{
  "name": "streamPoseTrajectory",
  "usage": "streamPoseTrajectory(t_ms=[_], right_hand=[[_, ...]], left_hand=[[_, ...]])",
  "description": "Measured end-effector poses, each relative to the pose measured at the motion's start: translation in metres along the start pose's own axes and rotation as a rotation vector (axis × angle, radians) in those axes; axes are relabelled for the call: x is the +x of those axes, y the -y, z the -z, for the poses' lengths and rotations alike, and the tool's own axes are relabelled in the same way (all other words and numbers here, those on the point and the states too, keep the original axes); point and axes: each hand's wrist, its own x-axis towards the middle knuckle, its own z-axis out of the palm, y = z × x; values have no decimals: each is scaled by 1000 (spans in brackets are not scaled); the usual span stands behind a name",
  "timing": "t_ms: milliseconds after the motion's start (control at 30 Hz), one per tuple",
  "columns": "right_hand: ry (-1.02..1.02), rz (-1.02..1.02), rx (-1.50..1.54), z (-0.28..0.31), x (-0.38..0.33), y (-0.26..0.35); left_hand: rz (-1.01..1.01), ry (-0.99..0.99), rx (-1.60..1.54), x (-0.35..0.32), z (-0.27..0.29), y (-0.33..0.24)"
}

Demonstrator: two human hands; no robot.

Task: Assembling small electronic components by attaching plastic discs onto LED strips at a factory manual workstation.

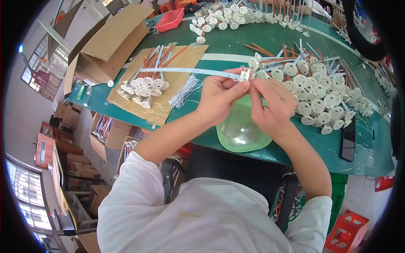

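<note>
My left hand [220,96] is closed around the end of a pale strip [185,71] dotted with small square lights, like an LED strip. The strip stretches out to the left above a sheet of cardboard. At its right end sits a small white plastic piece [244,75] with a thin loop of wire or cord. My right hand [273,102] pinches close against this piece, its fingertips hiding what lies between them. Under both hands stands a translucent green bowl [241,137]; its contents are hard to make out.
On the cardboard sheet [120,100] lie white discs with strips [145,86] and a bundle of white cords [184,90]. White disc pieces [318,99] are heaped at right, near a dark phone [348,141]. A cardboard box [105,46] and red basket [170,20] stand farther back.
</note>
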Motion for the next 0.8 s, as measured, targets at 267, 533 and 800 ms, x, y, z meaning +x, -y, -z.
streamPoseTrajectory(t_ms=[267,533,800], right_hand=[[0,-435,490,-8,-4,-3],[172,32,126,-6,-6,-15],[310,91,133,-7,-11,-10]], left_hand=[[318,-135,-74,15,15,-31],[673,-59,1522,63,158,-167],[1028,-306,1842,29,237,-213]])
